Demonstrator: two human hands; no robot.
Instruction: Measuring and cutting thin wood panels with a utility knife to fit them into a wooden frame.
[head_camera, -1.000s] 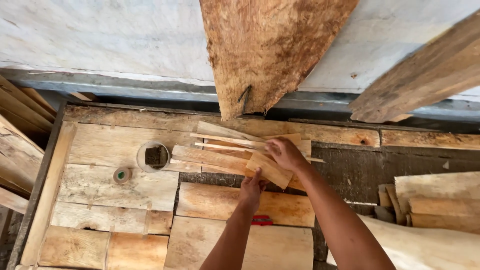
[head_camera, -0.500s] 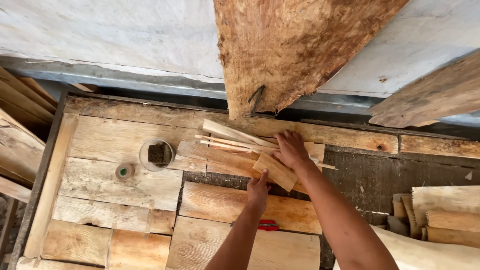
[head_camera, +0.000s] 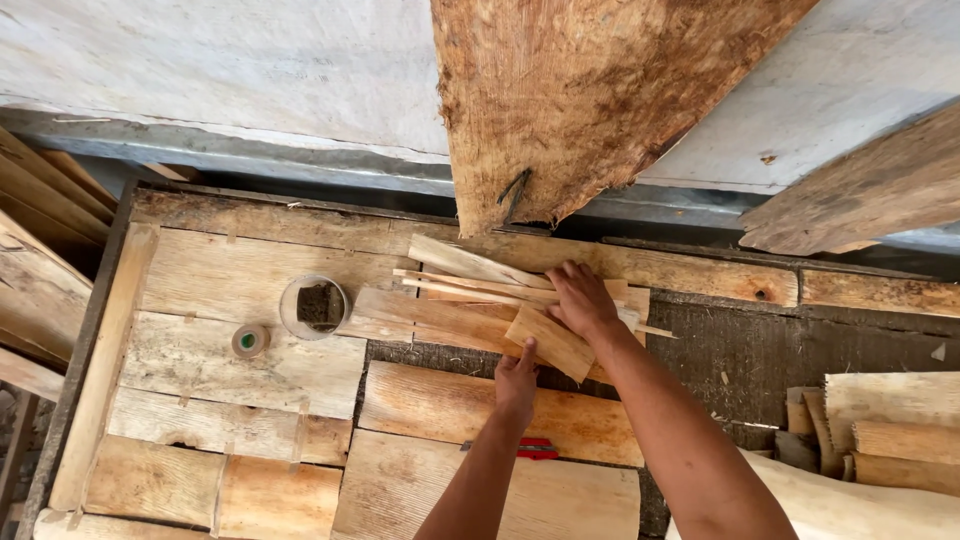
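Nearest me, a red tool (head_camera: 537, 449) lies on the boards at the near edge of the workbench (head_camera: 250, 370), half hidden by my left forearm. My left hand (head_camera: 517, 377) sits just past it, thumb raised to the near corner of a short wood piece (head_camera: 548, 340), fingers curled narrow — I think only touching it, though the view is too steep to be sure. Beyond, my right hand (head_camera: 580, 300) lies flat and spread on the pile of wood strips (head_camera: 470, 295) near the middle of the bench, pressing rather than gripping.

Since a second ago both hands have kept to the pile; the left has crept up to the short piece — so the strips are being squared up, not lifted away.

Toward the left edge stand a clear cup (head_camera: 314, 306) and a tape roll (head_camera: 250, 340). At the far edge a rough plank (head_camera: 590, 100) leans on the wall.
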